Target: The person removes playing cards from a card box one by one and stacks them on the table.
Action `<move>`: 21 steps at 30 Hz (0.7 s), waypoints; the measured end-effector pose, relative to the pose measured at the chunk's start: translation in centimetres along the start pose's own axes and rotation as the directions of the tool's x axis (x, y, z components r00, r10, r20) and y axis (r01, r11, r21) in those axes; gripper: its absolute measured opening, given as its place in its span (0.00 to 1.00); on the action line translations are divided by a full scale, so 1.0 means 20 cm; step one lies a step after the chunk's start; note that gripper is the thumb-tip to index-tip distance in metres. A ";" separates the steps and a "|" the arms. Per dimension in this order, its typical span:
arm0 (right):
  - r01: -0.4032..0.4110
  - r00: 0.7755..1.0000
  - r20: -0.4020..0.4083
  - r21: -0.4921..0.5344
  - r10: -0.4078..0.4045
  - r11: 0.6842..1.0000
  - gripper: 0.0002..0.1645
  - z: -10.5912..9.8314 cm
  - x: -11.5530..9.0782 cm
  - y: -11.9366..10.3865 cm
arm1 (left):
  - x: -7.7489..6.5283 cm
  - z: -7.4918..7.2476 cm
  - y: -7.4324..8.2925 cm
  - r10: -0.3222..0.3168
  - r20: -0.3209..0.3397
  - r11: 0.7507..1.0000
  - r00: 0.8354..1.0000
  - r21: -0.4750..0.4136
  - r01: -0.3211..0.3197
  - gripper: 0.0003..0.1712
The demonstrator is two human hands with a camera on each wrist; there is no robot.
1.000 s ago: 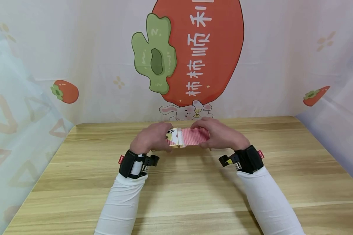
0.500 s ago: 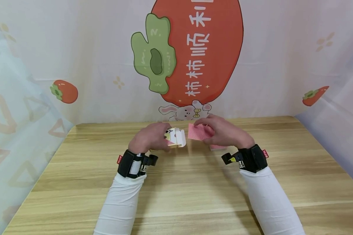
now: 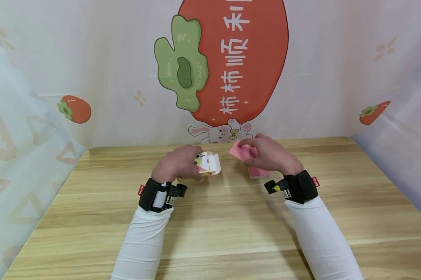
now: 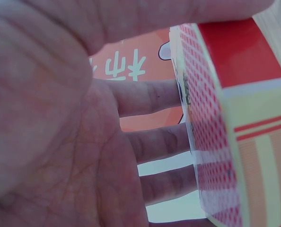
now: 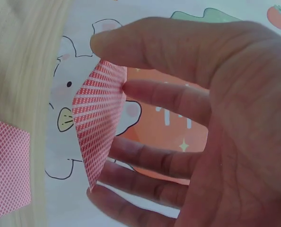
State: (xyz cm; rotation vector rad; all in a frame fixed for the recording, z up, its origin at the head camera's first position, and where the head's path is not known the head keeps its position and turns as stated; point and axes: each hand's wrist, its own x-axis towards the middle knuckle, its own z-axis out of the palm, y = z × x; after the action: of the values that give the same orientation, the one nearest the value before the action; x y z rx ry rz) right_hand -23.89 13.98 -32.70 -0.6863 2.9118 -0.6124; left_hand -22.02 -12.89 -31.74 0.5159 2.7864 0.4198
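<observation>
My left hand (image 3: pixel 177 164) grips a playing-card box (image 3: pixel 214 163) with a white flap standing out at its right end. An ace design shows on its top face. In the left wrist view the thumb lies along one edge of the box (image 4: pixel 259 104) and the fingers reach its far side. To the right, my right hand (image 3: pixel 273 154) pinches red-patterned playing cards (image 3: pixel 243 151) above the table; how many cannot be told. In the right wrist view these cards (image 5: pixel 100 109) are slightly bent between thumb and fingers. Beneath that hand a stack of cards (image 3: pixel 258 172) lies back-up.
Both hands work near the back of the wooden table (image 3: pixel 217 225). A cloth backdrop (image 3: pixel 126 109) with a large persimmon print rises behind its back edge. Black wrist straps with small cameras sit on both wrists.
My right hand has drawn the cards away from the box's flap end, to the right and slightly up, and tilted them. The stack below has come into view. My left hand has barely moved.
</observation>
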 end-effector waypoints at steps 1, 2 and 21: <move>-0.010 1.000 -0.001 -0.002 0.010 1.000 0.34 0.00 0.00 0.00 | 0.00 0.00 0.00 0.000 0.000 1.000 1.000 0.000 0.000 0.38; -0.020 1.000 0.000 -0.004 0.020 1.000 0.34 0.00 0.00 0.00 | 0.00 0.00 0.00 -0.001 -0.001 1.000 1.000 0.000 0.001 0.38; -0.195 0.980 -0.049 -0.044 0.193 0.980 0.36 0.03 0.03 0.05 | 0.00 0.00 0.00 -0.011 -0.005 1.000 1.000 -0.011 0.011 0.36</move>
State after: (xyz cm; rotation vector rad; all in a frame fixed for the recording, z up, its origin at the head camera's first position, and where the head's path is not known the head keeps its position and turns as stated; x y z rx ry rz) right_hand -24.78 14.26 -33.66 -0.3904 2.9942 -0.5428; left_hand -21.99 -12.94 -31.74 0.4975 2.7891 0.4352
